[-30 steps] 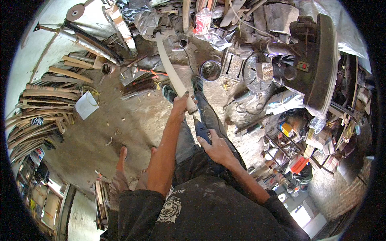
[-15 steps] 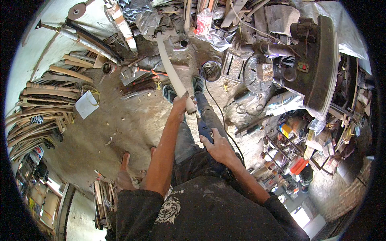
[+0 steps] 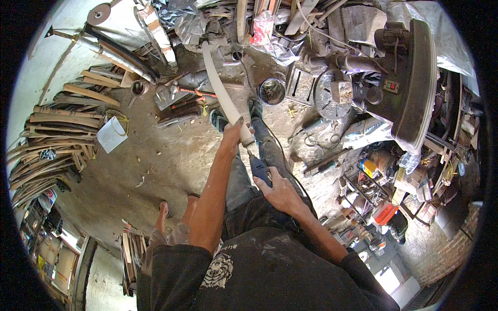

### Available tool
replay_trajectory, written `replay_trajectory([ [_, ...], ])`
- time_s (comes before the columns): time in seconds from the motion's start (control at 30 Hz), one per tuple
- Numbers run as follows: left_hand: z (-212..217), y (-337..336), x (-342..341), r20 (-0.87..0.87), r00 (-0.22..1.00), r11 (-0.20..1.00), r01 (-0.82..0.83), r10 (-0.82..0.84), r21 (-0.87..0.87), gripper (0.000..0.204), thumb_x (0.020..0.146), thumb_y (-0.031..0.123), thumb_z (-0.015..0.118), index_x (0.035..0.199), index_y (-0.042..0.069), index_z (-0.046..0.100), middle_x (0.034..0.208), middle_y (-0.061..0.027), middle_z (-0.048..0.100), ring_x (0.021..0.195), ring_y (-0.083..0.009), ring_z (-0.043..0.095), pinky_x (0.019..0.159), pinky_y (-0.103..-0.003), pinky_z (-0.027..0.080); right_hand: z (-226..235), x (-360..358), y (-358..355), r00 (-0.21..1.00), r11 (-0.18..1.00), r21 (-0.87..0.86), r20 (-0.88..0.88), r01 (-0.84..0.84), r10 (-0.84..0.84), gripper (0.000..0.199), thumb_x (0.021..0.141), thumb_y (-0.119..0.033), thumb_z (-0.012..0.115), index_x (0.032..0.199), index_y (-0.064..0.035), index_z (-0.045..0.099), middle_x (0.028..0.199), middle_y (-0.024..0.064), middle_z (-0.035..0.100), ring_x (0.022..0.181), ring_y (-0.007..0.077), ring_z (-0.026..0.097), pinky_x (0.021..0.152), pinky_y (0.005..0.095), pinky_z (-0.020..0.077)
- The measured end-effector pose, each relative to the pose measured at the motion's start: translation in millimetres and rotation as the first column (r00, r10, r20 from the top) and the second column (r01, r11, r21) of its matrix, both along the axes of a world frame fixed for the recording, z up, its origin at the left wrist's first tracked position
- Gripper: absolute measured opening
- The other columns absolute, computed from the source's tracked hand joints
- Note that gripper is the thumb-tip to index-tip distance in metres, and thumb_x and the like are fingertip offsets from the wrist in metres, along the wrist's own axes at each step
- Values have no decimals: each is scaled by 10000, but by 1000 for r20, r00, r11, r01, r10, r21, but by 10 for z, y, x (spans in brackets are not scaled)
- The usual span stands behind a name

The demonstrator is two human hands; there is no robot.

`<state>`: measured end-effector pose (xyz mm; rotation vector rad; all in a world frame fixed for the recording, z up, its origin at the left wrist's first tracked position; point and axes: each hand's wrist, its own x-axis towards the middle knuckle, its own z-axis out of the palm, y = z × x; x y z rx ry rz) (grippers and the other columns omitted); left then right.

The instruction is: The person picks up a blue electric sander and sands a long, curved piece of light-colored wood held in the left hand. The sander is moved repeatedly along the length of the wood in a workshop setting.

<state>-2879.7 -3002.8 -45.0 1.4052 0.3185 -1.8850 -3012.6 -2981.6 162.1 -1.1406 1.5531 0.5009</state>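
A long, curved, pale wooden piece, shaped like a scabbard, slants from between my feet up toward my body. My left hand is wrapped round it just below its near end. In my right hand is a dark blue handheld rotary grinder, its metal nose pointing at the near end of the wood. The nose meets or nearly meets that end; whether the bit is inside cannot be made out. A dark cord runs beside my right leg.
A large band saw-like machine stands at the right, near a round slotted metal plate. Stacked curved wood strips line the left wall. A bucket sits ahead. Another person's bare feet are close behind my left arm.
My right hand and the grinder have drawn slightly back toward my body. The cord has shifted left, nearer my leg. The other person's legs have moved; the wood and my left hand stay nearly still.
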Motion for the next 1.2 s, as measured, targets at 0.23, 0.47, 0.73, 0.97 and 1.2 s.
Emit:
replay_trajectory([
  [0.23, 19, -27, -8, 17, 1000, 1000, 4, -4, 23, 351, 908, 245, 549, 1111, -2, 404, 912, -134, 599, 727, -249, 633, 602, -373, 552, 50, 19, -34, 1000, 999, 38, 9, 25, -25, 644, 864, -493, 501, 1206, 42, 392, 976, 377, 560, 979, 510, 534, 857, 516, 431],
  [0.47, 31, -4, -2, 35, 999, 998, -26, 25, 52, 254, 912, 230, 537, 1024, 13, 468, 862, -105, 593, 700, -231, 620, 598, -365, 545, 11, -32, -62, 998, 999, -24, -61, 23, -24, 627, 870, -479, 500, 1210, 43, 423, 980, 343, 579, 975, 469, 560, 824, 479, 449],
  [0.73, -19, 37, 13, -14, 999, 999, -51, 51, 9, 271, 918, 279, 529, 983, 22, 476, 797, -88, 577, 681, -218, 608, 605, -356, 530, 41, -44, -65, 997, 1000, -3, -81, -9, 9, 704, 862, -528, 479, 1267, 39, 384, 1008, 332, 581, 993, 474, 551, 853, 483, 436],
  [0.97, 2, 17, 16, -49, 996, 996, -78, 80, 40, 243, 932, 221, 496, 1025, 8, 424, 801, -93, 553, 634, -203, 587, 565, -351, 523, 45, -19, -88, 998, 999, -17, -47, 42, -42, 579, 852, -471, 533, 1116, 32, 423, 959, 367, 568, 945, 517, 540, 835, 533, 430],
  [1.2, -21, 31, 21, -72, 992, 995, -100, 100, 1, 297, 925, 309, 510, 964, 21, 448, 774, -90, 551, 662, -219, 587, 614, -349, 527, 25, 4, -13, 998, 998, -12, -25, 60, -60, 583, 868, -477, 506, 1156, 23, 426, 950, 344, 581, 956, 496, 549, 820, 509, 437],
])
